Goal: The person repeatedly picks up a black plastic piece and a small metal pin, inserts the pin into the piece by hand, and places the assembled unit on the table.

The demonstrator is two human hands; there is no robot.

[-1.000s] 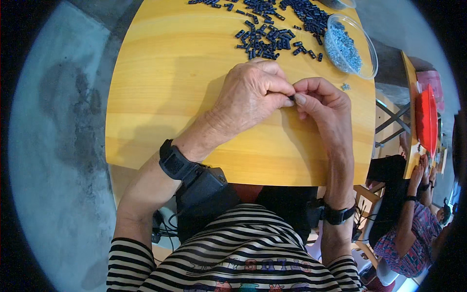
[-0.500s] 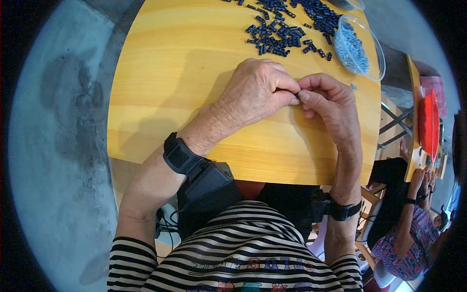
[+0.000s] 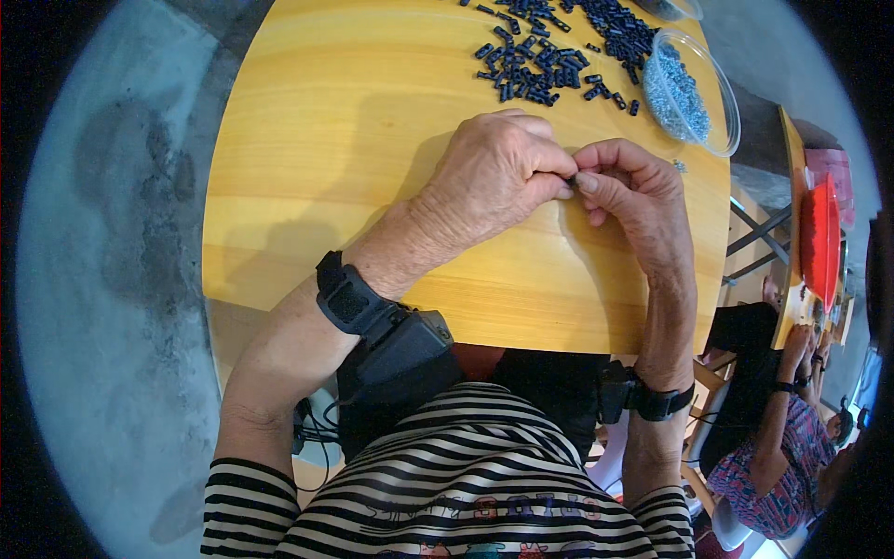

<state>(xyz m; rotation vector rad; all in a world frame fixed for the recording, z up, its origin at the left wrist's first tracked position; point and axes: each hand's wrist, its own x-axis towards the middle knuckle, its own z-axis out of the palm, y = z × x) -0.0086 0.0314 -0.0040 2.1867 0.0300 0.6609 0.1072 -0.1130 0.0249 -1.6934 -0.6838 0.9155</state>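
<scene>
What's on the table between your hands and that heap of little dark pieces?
Nothing: in the head view, the stretch of yellow wooden table between the left hand, right hand and the heap of dark pieces is bare.

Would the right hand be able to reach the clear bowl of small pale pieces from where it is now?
Probably yes: the clear bowl sits just beyond the right hand on bare yellow table, nothing between. But its fingertips meet the left hand, apparently pinching something small.

Round yellow wooden table [image 3: 372, 168]: dark small parts [image 3: 549, 56], clear bowl [image 3: 691, 93].
</scene>
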